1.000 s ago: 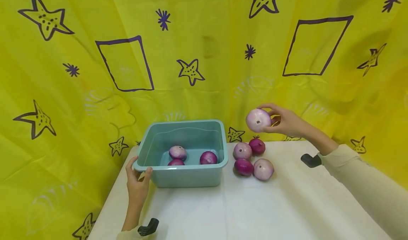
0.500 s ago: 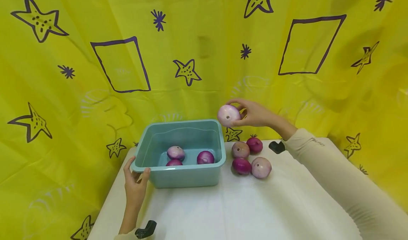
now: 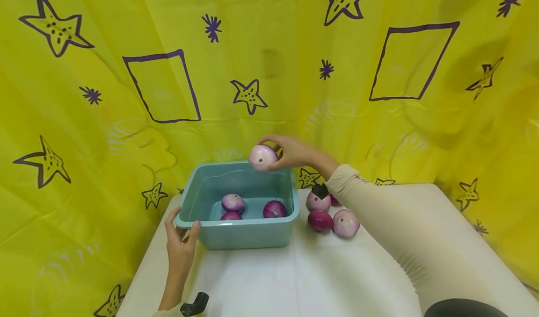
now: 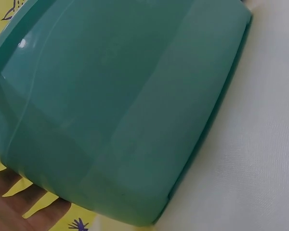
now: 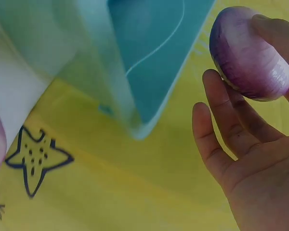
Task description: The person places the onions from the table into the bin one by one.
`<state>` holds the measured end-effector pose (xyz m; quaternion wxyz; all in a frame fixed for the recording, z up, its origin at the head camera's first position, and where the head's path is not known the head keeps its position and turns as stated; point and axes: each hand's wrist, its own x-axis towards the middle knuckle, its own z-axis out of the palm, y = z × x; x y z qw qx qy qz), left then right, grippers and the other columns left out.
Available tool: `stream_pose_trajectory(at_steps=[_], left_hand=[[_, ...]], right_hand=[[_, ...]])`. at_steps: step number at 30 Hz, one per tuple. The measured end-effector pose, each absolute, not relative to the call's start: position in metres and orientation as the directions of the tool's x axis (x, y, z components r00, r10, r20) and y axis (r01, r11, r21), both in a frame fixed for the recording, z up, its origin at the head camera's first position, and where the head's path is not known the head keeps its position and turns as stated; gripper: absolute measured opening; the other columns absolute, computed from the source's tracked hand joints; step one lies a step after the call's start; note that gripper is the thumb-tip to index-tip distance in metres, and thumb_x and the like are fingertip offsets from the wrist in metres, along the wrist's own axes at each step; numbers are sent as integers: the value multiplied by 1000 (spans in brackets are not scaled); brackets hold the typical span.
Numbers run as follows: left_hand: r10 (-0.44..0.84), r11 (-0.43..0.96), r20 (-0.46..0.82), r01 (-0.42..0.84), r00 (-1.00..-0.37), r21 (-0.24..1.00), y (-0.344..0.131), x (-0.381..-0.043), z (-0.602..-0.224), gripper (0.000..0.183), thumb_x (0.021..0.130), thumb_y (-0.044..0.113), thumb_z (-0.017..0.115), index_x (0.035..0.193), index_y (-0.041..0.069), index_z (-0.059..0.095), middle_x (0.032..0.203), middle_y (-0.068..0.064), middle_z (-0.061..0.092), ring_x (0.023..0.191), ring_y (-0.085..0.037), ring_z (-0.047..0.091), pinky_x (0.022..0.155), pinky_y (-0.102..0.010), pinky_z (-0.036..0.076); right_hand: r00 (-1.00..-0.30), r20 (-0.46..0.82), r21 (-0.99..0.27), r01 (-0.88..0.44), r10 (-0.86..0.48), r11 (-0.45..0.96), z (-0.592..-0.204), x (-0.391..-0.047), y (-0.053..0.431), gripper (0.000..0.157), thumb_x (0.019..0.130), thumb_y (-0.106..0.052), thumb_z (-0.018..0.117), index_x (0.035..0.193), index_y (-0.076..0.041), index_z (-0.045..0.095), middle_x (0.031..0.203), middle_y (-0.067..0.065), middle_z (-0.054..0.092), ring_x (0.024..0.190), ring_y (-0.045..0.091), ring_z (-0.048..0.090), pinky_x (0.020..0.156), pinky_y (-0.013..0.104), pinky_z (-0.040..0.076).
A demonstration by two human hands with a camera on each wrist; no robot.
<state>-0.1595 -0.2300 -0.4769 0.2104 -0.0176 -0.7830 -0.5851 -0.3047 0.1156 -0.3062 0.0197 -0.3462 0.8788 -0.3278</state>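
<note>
My right hand (image 3: 292,152) pinches a pale purple onion (image 3: 262,158) between thumb and fingers, up over the back right part of a teal plastic basin (image 3: 248,235). The right wrist view shows the same onion (image 5: 248,55) at the fingertips, beside the basin's corner. With my left hand (image 3: 181,244) I grip the basin's front left corner, thumb on the near rim and fingers around the left side. Inside the basin lie three onions: a pale one (image 3: 233,203), a darker one (image 3: 231,216) partly hidden by the front rim, and a purple one (image 3: 274,209) to the right.
Several more onions sit on the white table (image 3: 337,270) just right of the basin, among them a dark red one (image 3: 320,220) and a pale one (image 3: 346,223). My right sleeve partly covers the rear ones. A yellow patterned curtain (image 3: 286,41) hangs behind the table.
My right hand has carried the pale onion leftward, from above the onions on the table to above the basin. My left hand has stayed on the basin's corner.
</note>
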Motion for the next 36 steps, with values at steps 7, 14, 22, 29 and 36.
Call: stream_pose_trajectory(at_steps=[7,14,22,29,36], left_hand=[[-250,305,320,240,-914,922,-227,-160,-479,69,101,18,64,158,18,25,160,-18,36,139,-51,43,99,-25,47],[-260,304,322,239,-910,922,-226,-162,-483,70,101,20,65,158,19,25,161,-18,35,139,-50,43,103,-52,46],[-273,326,330,236,-903,916,-227,-163,-486,68,101,20,65,157,21,27,160,-16,38,138,-47,46,98,-27,47],[-280,305,346,258,-895,917,-227,-165,-488,66,100,18,65,156,19,29,157,-20,41,136,-47,48,87,-8,42],[-281,314,354,264,-892,912,-229,-166,-487,66,100,17,64,156,18,29,157,-21,41,135,-48,48,86,-7,42]], right_hand=[[-751,152,-617,-580,-643,532,-316,-312,94,67,82,-20,86,141,-13,54,132,13,62,108,30,66,91,39,57],[-738,169,-612,-598,-653,517,-324,-313,85,65,82,-18,86,138,-11,55,130,15,63,108,33,67,93,42,56],[-756,107,-585,-572,-645,574,-333,-313,80,75,85,-22,85,148,-12,47,137,20,60,116,35,65,97,46,54],[-762,62,-580,-553,-644,599,-332,-311,79,83,87,-24,84,156,-15,38,151,22,50,130,40,57,103,54,49],[-765,60,-592,-544,-641,594,-331,-310,83,80,88,-25,82,155,-15,40,141,27,57,117,46,64,96,50,54]])
